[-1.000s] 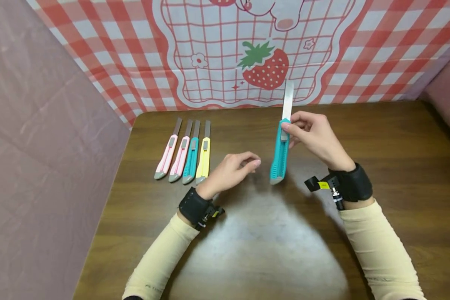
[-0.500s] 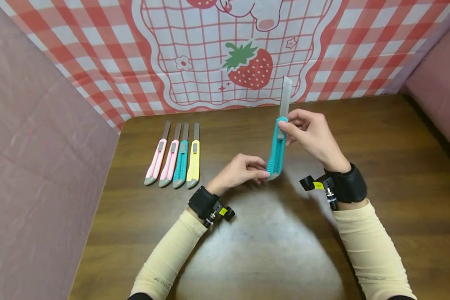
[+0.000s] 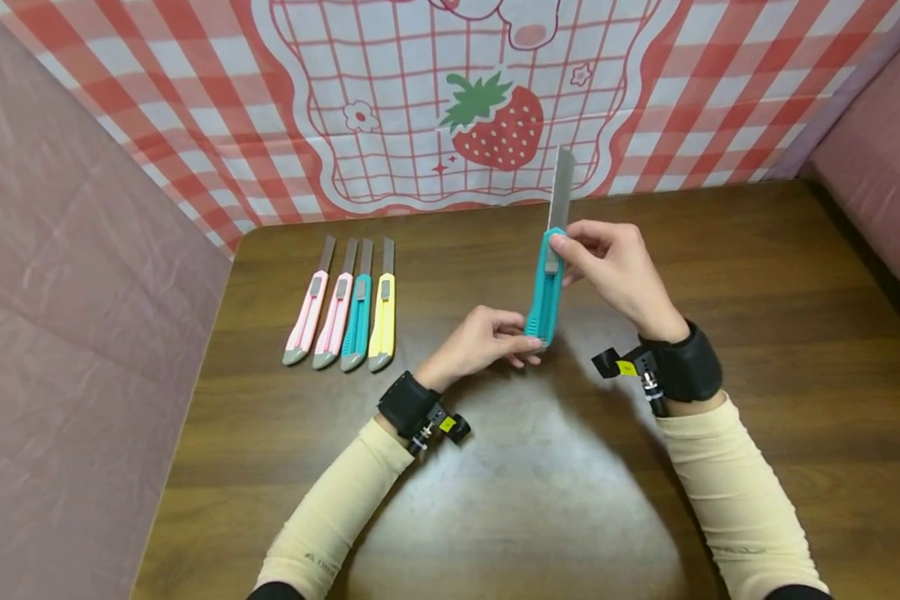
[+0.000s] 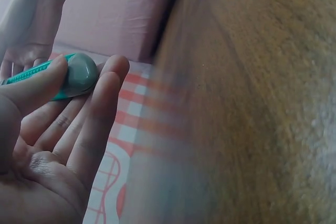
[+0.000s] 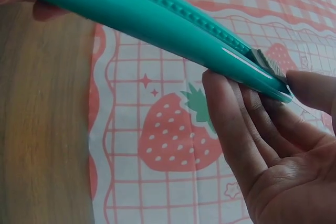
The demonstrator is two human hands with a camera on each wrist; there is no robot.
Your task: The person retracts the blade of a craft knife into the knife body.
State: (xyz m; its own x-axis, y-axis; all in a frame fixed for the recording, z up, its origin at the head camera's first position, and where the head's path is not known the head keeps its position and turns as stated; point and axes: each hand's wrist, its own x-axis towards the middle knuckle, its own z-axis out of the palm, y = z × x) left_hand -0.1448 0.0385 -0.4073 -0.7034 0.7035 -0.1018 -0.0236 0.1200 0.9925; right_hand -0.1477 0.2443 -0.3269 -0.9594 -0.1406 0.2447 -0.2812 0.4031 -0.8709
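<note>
A teal utility knife [image 3: 544, 296] is held up over the table, its long blade [image 3: 561, 187] extended and pointing away. My right hand [image 3: 617, 271] pinches it at the blade end; in the right wrist view the thumb meets the ridged grey slider [image 5: 268, 64] and the fingers lie under the teal body. At the other end, my left hand [image 3: 480, 343] pinches the butt between thumb and fingers. The left wrist view shows that grey end cap [image 4: 82, 75] between the thumb and fingertips.
Left of my hands, two pink knives [image 3: 306, 321], another teal knife [image 3: 356, 325] and a yellow knife [image 3: 383, 325] lie in a row, blades out and pointing away. They rest on the wooden table [image 3: 217, 467]. A checkered strawberry cloth [image 3: 720, 108] hangs behind.
My left hand has moved right and taken hold of the teal knife's butt end. The right hand keeps its pinch near the slider. The head view has shifted slightly.
</note>
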